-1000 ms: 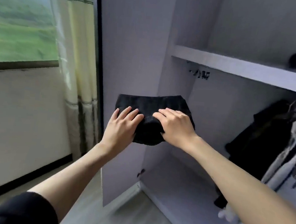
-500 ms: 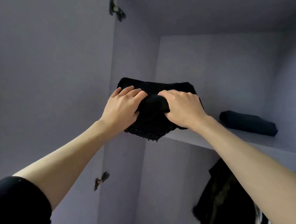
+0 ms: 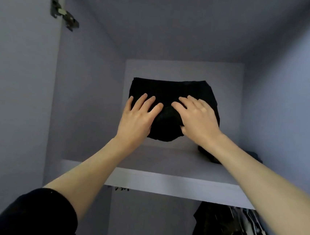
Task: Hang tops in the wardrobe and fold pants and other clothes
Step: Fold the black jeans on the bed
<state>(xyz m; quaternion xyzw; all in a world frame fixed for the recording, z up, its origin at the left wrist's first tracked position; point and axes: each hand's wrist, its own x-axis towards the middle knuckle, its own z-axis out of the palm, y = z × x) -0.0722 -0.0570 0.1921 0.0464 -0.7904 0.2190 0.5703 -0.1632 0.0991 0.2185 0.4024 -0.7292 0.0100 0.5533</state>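
both hands have carried the folded black garment [image 3: 173, 98] off the shelf lip and deeper in since half a second ago, and now it hangs over the middle of the upper shelf [image 3: 163, 182], back toward the rear wall. whether it has touched down on the board yet, hard to call from here; its lower fold looks just above the shelf top. left hand [image 3: 138, 118] lies on the garment's left half, fingers spread nearly straight on top, thumb out of sight underneath. right hand [image 3: 197, 119] covers the right half, fingers extended over the top, thumb tucked under the front fold, so that grip pinches the cloth. long axis of the bundle runs side to side, parallel to the shelf's front edge, and both hands sit on its near side, equally close. another dark folded piece [image 3: 209, 156] rests on the shelf to the right, partly behind the right forearm, near but apart. below the shelf, hung clothes [image 3: 221, 229] show at the right. next move, i'd judge: set down, slide both hands straight back out.
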